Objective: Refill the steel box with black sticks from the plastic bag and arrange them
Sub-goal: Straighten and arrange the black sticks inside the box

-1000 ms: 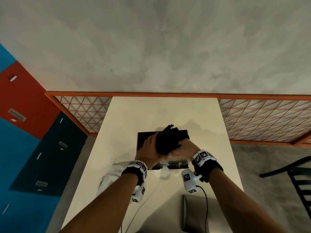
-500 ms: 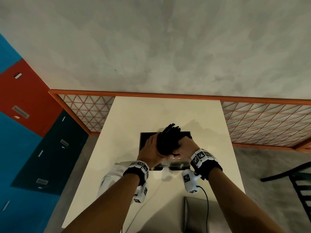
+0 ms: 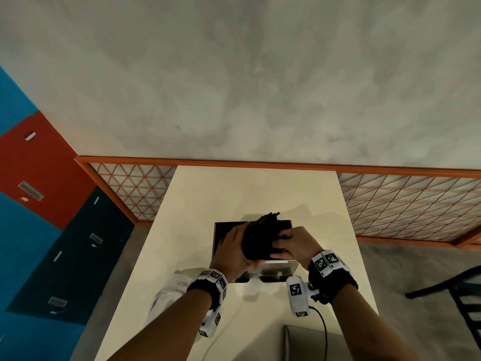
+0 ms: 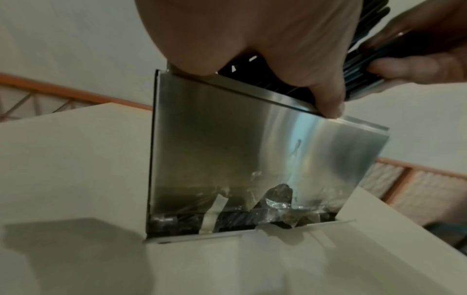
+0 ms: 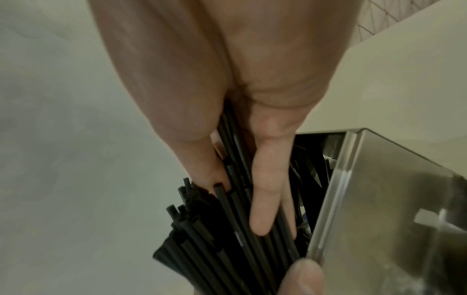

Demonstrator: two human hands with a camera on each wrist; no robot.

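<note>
I had the bundle of black sticks (image 3: 260,238) clasped between both hands over the open top of the steel box (image 4: 252,155), which stood on the pale table (image 3: 234,194). My left hand (image 3: 234,250) wrapped the bundle from the left, its thumb down against the box's near rim. My right hand (image 3: 294,243) gripped the sticks from the right, fingers (image 5: 265,189) laid along them. The upper stick ends fanned out away from me. The plastic bag (image 3: 166,295) lay crumpled under my left forearm.
</note>
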